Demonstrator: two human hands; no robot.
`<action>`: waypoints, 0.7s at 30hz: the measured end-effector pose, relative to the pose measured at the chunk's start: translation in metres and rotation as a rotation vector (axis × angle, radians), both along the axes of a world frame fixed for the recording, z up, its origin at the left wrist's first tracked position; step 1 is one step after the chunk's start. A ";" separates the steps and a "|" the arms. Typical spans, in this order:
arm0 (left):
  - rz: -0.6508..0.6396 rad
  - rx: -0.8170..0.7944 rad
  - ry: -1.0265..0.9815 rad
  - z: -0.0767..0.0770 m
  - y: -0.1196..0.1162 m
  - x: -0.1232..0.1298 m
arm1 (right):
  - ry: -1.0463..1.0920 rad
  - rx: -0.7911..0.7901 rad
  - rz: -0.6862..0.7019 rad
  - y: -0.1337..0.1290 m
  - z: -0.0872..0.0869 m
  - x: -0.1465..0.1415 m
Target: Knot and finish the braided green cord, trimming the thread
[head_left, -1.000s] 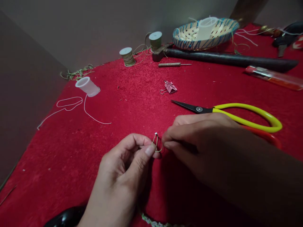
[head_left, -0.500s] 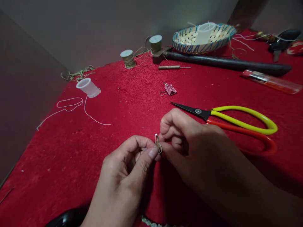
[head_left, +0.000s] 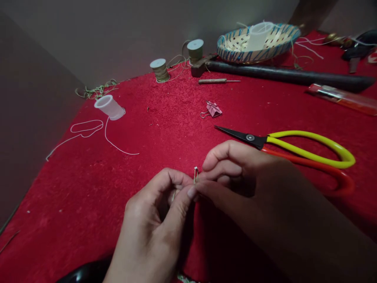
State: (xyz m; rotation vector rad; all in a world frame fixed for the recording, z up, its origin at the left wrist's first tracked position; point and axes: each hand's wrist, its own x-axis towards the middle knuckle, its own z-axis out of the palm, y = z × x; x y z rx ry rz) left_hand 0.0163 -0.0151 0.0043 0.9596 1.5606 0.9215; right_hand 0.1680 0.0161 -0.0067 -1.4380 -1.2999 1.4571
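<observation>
My left hand (head_left: 163, 220) is closed, its thumb and forefinger pinching a thin pale-green cord (head_left: 196, 176). The cord stands up in a narrow loop with a tiny whitish piece, perhaps a bead, at its top. From the right, the thumb and fingertips of my right hand (head_left: 235, 173) close on the cord's base, touching the left thumb tip. Fingers hide the lower part of the cord. Just beyond my right hand lie scissors (head_left: 250, 137) with black blades and yellow and red handles.
On the red cloth (head_left: 88, 196) are a pink binder clip (head_left: 214, 109), an awl (head_left: 212, 81), a white thread spool (head_left: 109, 108) and two cord spools (head_left: 160, 70). Behind stand a hammer (head_left: 265, 72) and a woven basket (head_left: 235, 55). A dark shiny object (head_left: 85, 273) sits at the lower left.
My right thumb has come in against the left thumb, and the right fingers have straightened somewhat. The small side loop of cord no longer shows. The view has shifted slightly.
</observation>
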 end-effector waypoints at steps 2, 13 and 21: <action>0.000 0.015 -0.004 -0.001 0.000 0.000 | 0.027 0.001 -0.020 0.003 -0.001 -0.001; 0.102 -0.038 -0.059 0.001 -0.001 0.010 | -0.160 0.266 0.011 0.005 -0.003 0.001; 0.072 -0.055 0.058 0.006 -0.001 0.008 | -0.398 0.445 0.068 -0.003 -0.004 0.006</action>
